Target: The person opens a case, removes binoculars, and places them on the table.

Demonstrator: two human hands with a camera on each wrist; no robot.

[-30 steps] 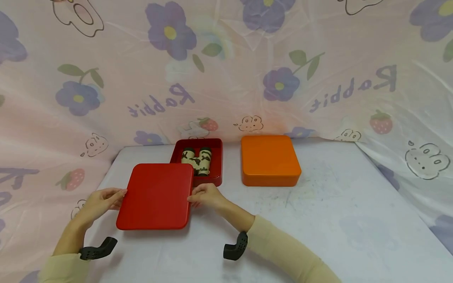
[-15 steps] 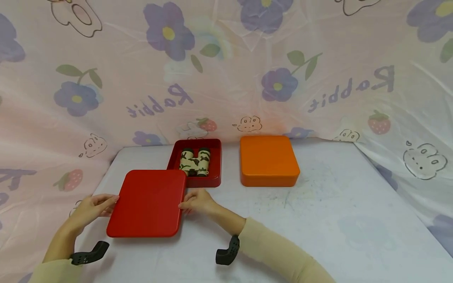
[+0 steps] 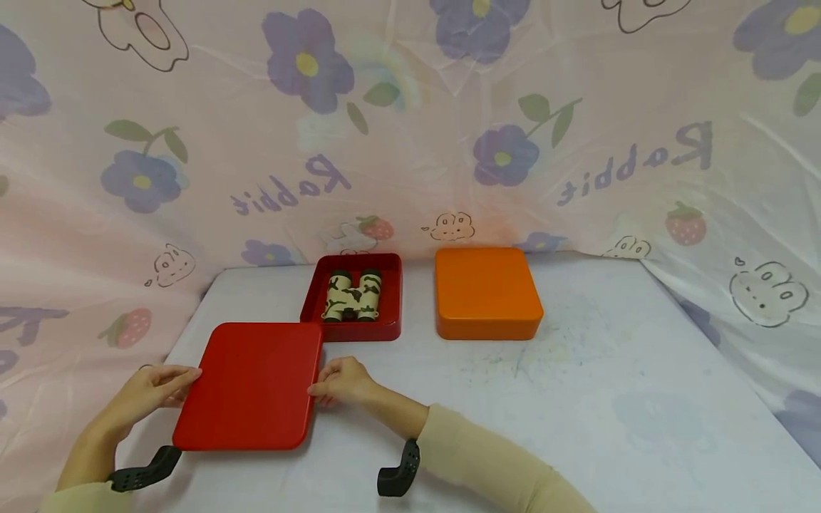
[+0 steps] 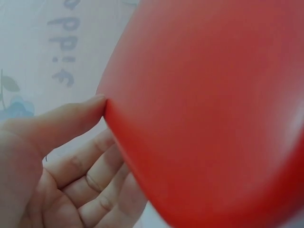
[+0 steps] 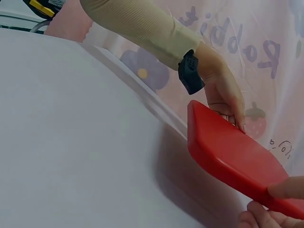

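Observation:
A flat red lid (image 3: pixel 250 388) with rounded corners is held by its two sides above the near left part of the table. My left hand (image 3: pixel 154 388) pinches its left edge, thumb on top and fingers beneath, as the left wrist view shows. At the opposite edge my right hand (image 3: pixel 343 381) grips it between thumb and fingers. In the right wrist view the lid (image 5: pixel 232 152) is off the table, with a shadow below. Behind it stands an uncovered red box (image 3: pixel 391 329), and camouflage-patterned binoculars (image 3: pixel 351 293) lie inside.
An orange box (image 3: pixel 489 292) with its top covered stands right of the red box. The white table (image 3: pixel 590 399) carries faint scribble marks. A patterned cloth (image 3: pixel 410 128) hangs behind the table and along its sides.
Both hands have carried the red lid left and toward me. More of the red box and the binoculars now shows. The boxes stay in place.

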